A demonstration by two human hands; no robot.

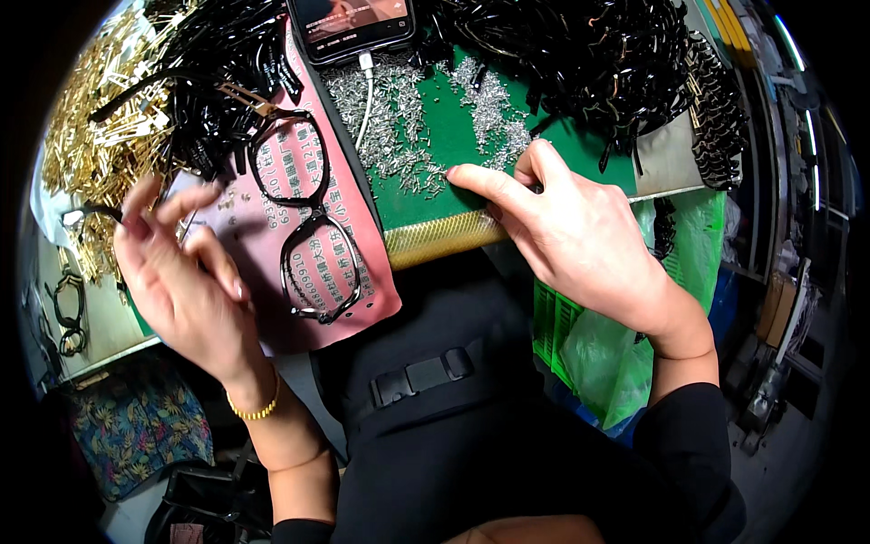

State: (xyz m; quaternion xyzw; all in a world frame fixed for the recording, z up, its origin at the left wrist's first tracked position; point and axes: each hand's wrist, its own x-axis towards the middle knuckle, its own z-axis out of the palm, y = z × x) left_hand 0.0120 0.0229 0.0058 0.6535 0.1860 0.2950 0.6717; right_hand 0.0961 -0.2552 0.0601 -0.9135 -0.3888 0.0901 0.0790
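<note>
A black eyeglass frame (314,218) lies on a pink and grey printed sheet (376,306) in front of me. My left hand (181,272) is over the sheet's left side, beside the frame and apart from it. Motion blurs its fingers, but they look spread, and I see nothing held in them. My right hand (580,231) reaches over the green mat (399,213). Its index finger is stretched out, the tip at the edge of a scatter of tiny silver screws (390,136). The other fingers are bent, and the palm side is hidden.
Gold metal hinge pieces (100,118) are heaped at the far left, with black temple arms (195,136) beside them. More black glasses parts (580,63) pile up at the far right. A phone (353,27) with a white cable stands at the back. Below right is a green crate (548,331).
</note>
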